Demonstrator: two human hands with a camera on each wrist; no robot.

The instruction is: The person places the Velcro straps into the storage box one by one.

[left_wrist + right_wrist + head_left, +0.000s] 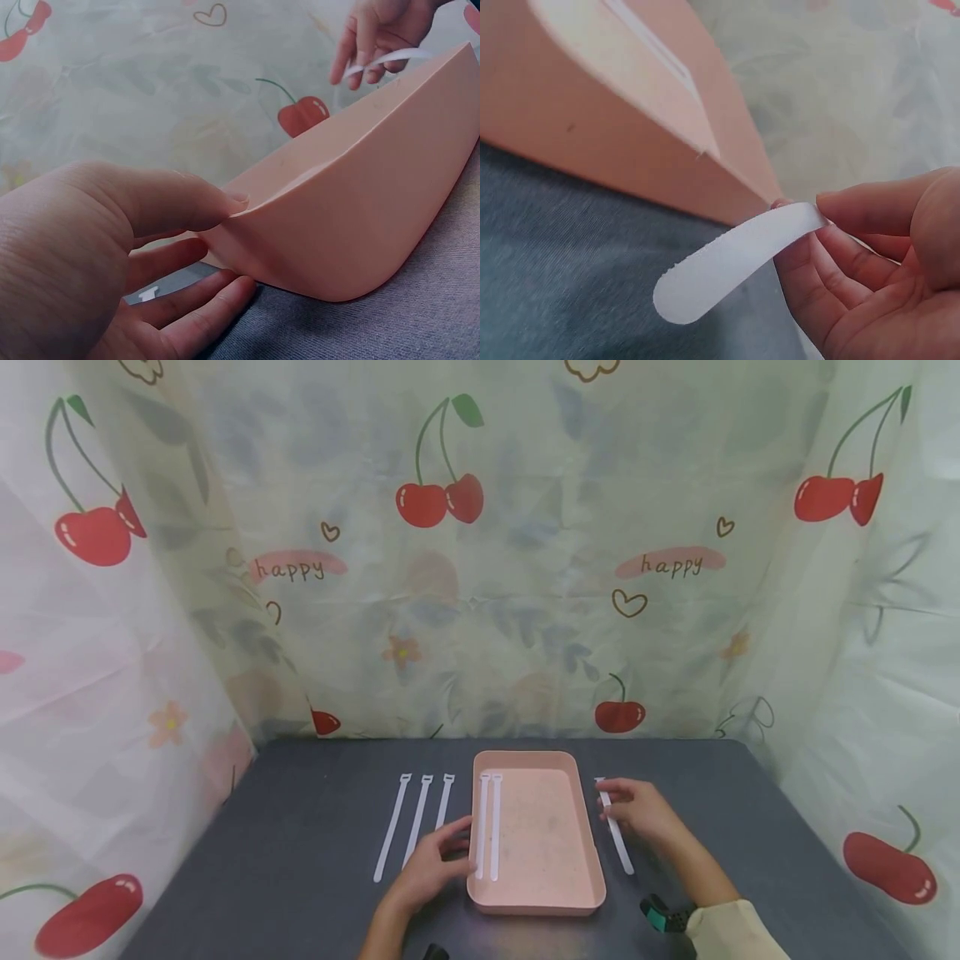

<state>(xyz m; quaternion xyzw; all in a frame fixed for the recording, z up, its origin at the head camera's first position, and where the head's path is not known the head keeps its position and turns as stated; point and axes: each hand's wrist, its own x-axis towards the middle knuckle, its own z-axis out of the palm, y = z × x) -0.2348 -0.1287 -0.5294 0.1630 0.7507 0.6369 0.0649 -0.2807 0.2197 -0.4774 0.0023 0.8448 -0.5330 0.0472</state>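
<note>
Our right hand (643, 812) pinches the likely light, bendy strap (618, 842) near its far end, a good spot; our left hand (429, 870) grips the tray (543, 835).

white straps (618, 839): one in the right hand (639, 812), two lengthwise in the pink tray (546, 839), three left of it

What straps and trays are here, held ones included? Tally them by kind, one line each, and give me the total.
Pink tray: 1
White straps: 6 (3 left of the tray, 2 inside it, 1 in the right hand)
Total: 7
</note>
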